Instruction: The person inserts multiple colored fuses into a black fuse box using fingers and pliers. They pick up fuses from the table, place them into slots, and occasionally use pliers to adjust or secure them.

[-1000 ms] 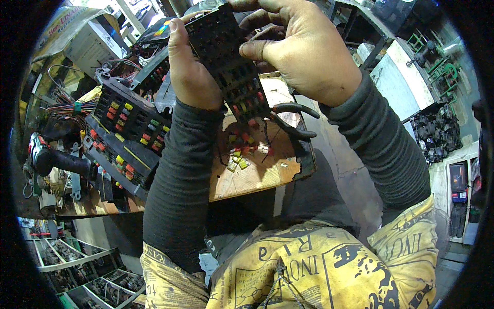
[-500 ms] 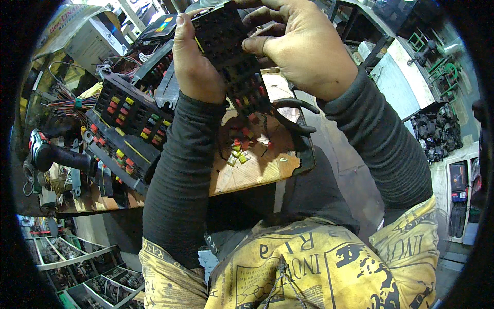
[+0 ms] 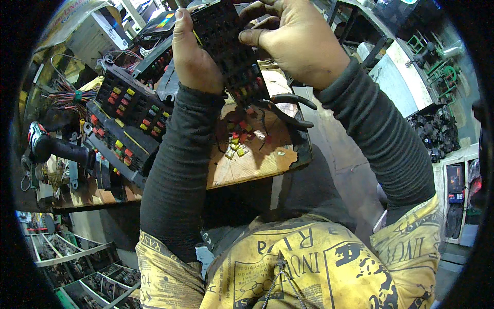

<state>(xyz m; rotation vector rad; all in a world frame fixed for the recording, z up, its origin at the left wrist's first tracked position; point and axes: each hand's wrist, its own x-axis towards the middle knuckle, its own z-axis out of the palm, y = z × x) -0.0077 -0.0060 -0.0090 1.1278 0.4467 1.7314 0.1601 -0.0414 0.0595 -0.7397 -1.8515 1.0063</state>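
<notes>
A black fuse box (image 3: 231, 56) is tilted upright above the bench, with my left hand (image 3: 194, 62) closed round its left side, thumb up along the edge. Coloured blade fuses sit in its lower rows; many upper slots look dark. My right hand (image 3: 301, 44) is at the box's upper right edge, thumb and bent fingers apart, with nothing visible between them. Below the box, loose red and yellow blade fuses (image 3: 237, 148) lie on the wooden bench top (image 3: 257, 172). Beside them, black-handled pliers (image 3: 294, 122) stick out past the right side.
More fuse boxes (image 3: 123, 110) with fuses stand on the left of the bench, near a wire bundle (image 3: 77, 98) and a black-handled tool (image 3: 56, 149). Parts bins (image 3: 82, 257) are at lower left. A white-topped counter (image 3: 393, 85) stands to the right.
My right thumb and fingers have moved apart and slightly left, off the small thing they seemed to pinch. The fuse box, in my left hand, has shifted slightly up in the picture.
</notes>
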